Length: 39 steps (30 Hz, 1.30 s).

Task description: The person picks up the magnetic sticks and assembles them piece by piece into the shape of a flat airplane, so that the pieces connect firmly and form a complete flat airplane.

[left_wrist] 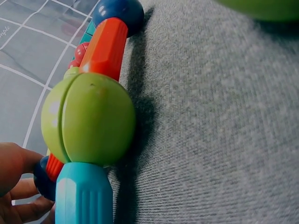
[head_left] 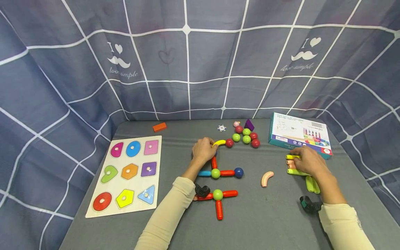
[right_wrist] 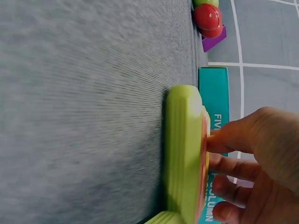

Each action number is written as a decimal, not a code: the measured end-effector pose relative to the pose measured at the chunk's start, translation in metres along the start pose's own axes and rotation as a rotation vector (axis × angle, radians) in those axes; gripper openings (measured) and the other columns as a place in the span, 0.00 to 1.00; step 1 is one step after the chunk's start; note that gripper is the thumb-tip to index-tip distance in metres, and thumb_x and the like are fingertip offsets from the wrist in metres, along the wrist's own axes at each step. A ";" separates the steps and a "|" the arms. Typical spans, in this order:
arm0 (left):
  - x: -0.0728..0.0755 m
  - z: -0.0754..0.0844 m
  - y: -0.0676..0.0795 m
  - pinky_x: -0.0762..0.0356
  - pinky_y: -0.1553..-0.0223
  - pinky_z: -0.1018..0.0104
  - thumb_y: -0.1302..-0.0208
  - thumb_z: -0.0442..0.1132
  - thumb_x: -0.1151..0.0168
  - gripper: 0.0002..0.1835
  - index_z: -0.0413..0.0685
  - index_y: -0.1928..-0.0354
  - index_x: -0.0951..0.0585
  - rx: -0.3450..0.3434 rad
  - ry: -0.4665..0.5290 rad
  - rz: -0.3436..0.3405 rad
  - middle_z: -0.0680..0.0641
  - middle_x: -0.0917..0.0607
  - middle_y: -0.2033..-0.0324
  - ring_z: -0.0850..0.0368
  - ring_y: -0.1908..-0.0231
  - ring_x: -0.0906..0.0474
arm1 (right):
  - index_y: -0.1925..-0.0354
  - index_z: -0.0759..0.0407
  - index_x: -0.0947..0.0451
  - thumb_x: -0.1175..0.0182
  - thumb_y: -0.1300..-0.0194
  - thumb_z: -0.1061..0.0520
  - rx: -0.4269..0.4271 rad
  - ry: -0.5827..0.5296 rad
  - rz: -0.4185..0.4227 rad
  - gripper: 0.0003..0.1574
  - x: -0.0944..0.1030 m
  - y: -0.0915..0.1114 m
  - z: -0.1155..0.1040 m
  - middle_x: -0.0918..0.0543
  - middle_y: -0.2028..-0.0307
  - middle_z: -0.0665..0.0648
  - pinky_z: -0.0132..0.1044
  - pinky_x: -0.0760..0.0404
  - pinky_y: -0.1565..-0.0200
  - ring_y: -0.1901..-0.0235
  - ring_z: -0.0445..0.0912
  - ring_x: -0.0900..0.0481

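Note:
My left hand (head_left: 203,149) pinches a dark blue ball (left_wrist: 44,179) in a stick-and-ball build. A yellow curved stick (head_left: 219,142) reaches from there to a red ball (head_left: 229,143). Nearer, a green ball (head_left: 215,173) joins a light blue stick (head_left: 204,173) and red sticks, one ending in another blue ball (head_left: 239,172). My right hand (head_left: 307,161) rests its fingertips on a row of sticks, among them a yellow stick (head_left: 291,157), a peach stick (right_wrist: 204,154) and a yellow-green stick (right_wrist: 182,149). Whether it pinches one is hidden.
A shape puzzle board (head_left: 125,180) lies left, an orange block (head_left: 159,127) behind it. Several red and green balls (head_left: 246,139) sit near a box (head_left: 300,133). A peach curved stick (head_left: 266,178) and a second build (head_left: 217,194) lie in front.

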<state>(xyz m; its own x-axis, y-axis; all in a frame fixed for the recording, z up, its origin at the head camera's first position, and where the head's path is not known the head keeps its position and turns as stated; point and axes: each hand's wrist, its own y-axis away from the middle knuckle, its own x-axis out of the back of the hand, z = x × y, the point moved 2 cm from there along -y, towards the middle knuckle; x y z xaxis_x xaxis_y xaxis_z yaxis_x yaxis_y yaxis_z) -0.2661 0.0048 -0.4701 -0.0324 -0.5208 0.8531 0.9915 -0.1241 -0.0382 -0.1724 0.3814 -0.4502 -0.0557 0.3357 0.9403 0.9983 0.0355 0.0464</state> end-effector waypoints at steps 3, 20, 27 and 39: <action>0.000 0.000 0.000 0.25 0.64 0.54 0.40 0.50 0.38 0.11 0.58 0.61 0.13 0.001 -0.001 0.000 0.57 0.15 0.70 0.51 0.64 0.18 | 0.55 0.63 0.20 0.42 0.46 0.60 -0.014 0.004 -0.054 0.18 0.003 -0.007 0.000 0.19 0.62 0.64 0.52 0.27 0.69 0.62 0.58 0.23; -0.001 0.000 0.003 0.25 0.67 0.57 0.39 0.49 0.38 0.11 0.55 0.59 0.13 -0.017 0.017 0.021 0.57 0.15 0.67 0.55 0.67 0.19 | 0.54 0.62 0.23 0.39 0.35 0.54 0.194 -0.137 0.272 0.15 -0.002 -0.015 -0.050 0.20 0.66 0.59 0.40 0.32 0.78 0.76 0.47 0.28; 0.000 0.000 0.003 0.25 0.66 0.57 0.39 0.49 0.38 0.11 0.56 0.58 0.13 -0.017 0.021 0.022 0.57 0.14 0.67 0.54 0.65 0.18 | 0.58 0.62 0.21 0.37 0.37 0.52 0.206 -0.398 0.223 0.16 -0.024 -0.030 -0.117 0.18 0.68 0.55 0.35 0.25 0.72 0.71 0.46 0.22; 0.001 -0.001 0.006 0.25 0.67 0.58 0.38 0.47 0.39 0.11 0.54 0.59 0.13 -0.015 0.038 0.030 0.57 0.15 0.69 0.57 0.67 0.19 | 0.66 0.66 0.17 0.33 0.43 0.55 0.089 -0.497 0.048 0.13 -0.066 -0.067 -0.152 0.16 0.74 0.54 0.33 0.25 0.71 0.75 0.40 0.22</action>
<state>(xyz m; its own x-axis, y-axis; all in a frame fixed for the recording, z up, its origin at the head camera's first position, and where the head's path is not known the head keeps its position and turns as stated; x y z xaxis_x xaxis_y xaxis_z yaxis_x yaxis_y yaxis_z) -0.2603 0.0023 -0.4697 -0.0078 -0.5562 0.8310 0.9901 -0.1206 -0.0714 -0.2326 0.2139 -0.4643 -0.0327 0.7459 0.6652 0.9958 0.0815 -0.0424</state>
